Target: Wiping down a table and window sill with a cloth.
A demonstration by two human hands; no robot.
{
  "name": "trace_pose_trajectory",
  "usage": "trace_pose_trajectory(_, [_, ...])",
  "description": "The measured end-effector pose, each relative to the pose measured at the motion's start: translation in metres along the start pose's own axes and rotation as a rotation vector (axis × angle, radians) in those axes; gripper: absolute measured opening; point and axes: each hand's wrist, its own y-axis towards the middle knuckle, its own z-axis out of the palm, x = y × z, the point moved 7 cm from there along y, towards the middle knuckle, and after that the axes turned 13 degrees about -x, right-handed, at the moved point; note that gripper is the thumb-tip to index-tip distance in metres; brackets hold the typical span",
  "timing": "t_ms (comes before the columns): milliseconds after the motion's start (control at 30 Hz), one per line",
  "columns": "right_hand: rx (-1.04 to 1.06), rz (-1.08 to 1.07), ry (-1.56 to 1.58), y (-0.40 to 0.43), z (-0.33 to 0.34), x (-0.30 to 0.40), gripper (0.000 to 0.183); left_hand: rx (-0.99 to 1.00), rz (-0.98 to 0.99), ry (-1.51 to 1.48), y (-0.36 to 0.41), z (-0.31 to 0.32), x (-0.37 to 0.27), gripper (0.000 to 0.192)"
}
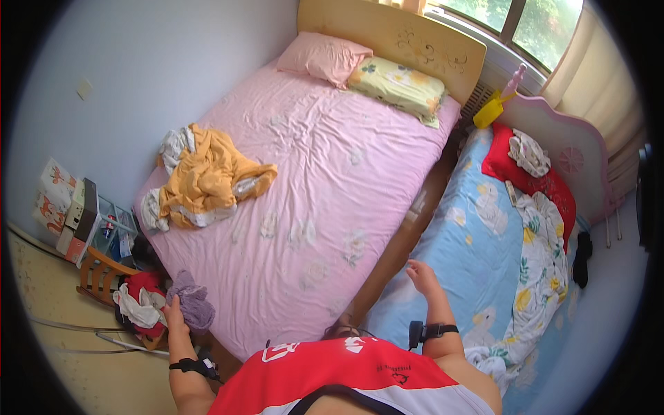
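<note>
My left hand [175,314] grips a crumpled purple fluffy cloth [193,301] at the near left corner of the large bed, beside a wooden chair [98,275] heaped with red, white and dark clothes [141,306]. My right hand [423,276] hangs above the near part of the small bed's blue duck-print sheet [467,249], fingers apart and holding nothing. On the pink sheet [321,207] of the large bed, a rumpled orange and white quilt [207,174] lies towards the left side. A white floral cover [542,270] is bunched along the small bed's right side.
A pink pillow [324,57] and a yellow floral pillow [397,88] lie by the wooden headboard [384,31]. A narrow floor gap [410,223] separates the beds. A red pillow [555,192] and a yellow plastic scoop [488,110] are at the right. Boxes [78,218] stand at the left wall.
</note>
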Motion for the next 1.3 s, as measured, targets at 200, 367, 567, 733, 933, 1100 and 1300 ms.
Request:
trace_pose_trajectory(200, [-0.046, -0.02, -0.014, 0.041, -0.033, -0.007, 0.035, 0.099, -0.047, -0.03, -0.001, 0.111, 0.013, 0.037])
trace_pose_trajectory(367, [-0.161, -0.074, -0.1, 0.065, -0.086, -0.027, 0.033, 0.404, -0.063, -0.218, -0.029, 0.222, -0.006, 0.034])
trace_pose_trajectory(567, [-0.248, -0.035, -0.18, 0.144, -0.149, -0.072, 0.034, 0.418, -0.064, -0.265, -0.049, 0.349, -0.019, 0.034])
trace_pose_trajectory(733, [-0.228, 0.03, -0.13, 0.289, -0.154, -0.135, 0.033, 0.455, 0.021, -0.296, -0.072, 0.492, -0.031, 0.038])
trace_pose_trajectory(933, [-0.122, -0.094, -0.049, 0.446, -0.184, -0.095, 0.034, 0.464, -0.129, -0.246, -0.112, 0.64, -0.029, 0.035])
trace_pose_trajectory(1100, [-0.17, -0.117, 0.009, 0.534, -0.247, -0.098, 0.034, 0.503, -0.15, -0.208, -0.167, 0.75, -0.08, 0.036])
trace_pose_trajectory(1300, [-0.209, -0.257, -0.035, 0.592, -0.299, -0.086, 0.032, 0.6, -0.038, -0.203, -0.184, 0.857, -0.103, 0.036])
